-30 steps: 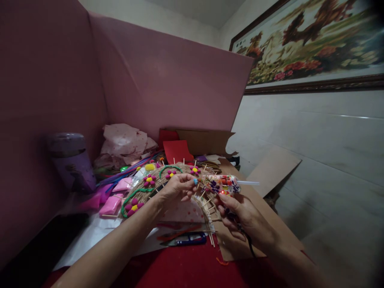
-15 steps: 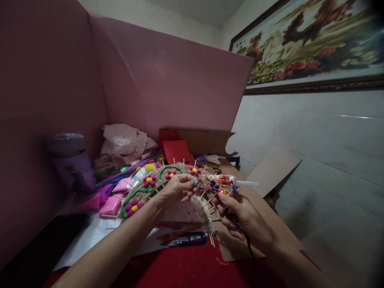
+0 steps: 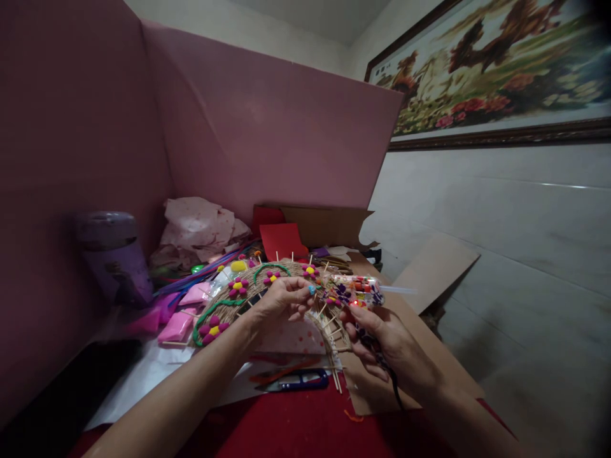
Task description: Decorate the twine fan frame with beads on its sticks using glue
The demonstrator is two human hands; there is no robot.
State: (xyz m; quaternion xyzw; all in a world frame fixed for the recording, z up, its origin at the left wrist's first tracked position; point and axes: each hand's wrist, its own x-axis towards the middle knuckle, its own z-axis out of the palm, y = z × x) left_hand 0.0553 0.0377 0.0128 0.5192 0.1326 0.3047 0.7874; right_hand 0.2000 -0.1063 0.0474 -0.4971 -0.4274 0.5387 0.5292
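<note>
My left hand [image 3: 284, 299] is closed in a pinch on a small blue piece [image 3: 312, 290], held over the woven twine piece. My right hand [image 3: 382, 337] is wrapped round a flower-patterned glue gun [image 3: 363, 291], its red light lit. A pale glue stick [image 3: 401, 290] sticks out of the gun's back end, and a black cord [image 3: 395, 381] hangs below. The gun's tip faces the blue piece, a short gap apart. Beneath both hands lies the arched twine piece [image 3: 224, 312] on thin sticks, bearing magenta and yellow flowers [image 3: 214, 329] and green curls.
Blue-handled thread snips [image 3: 303, 380] lie in front on the red cloth [image 3: 267, 423]. Pink packets [image 3: 176, 326] and a purple bottle [image 3: 117, 261] stand to the left. Cardboard [image 3: 377, 388] lies under the right hand. Pink panels [image 3: 267, 127] close off the back and left.
My right hand has shifted the glue gun slightly to the right, away from the blue piece. My left hand stays in place.
</note>
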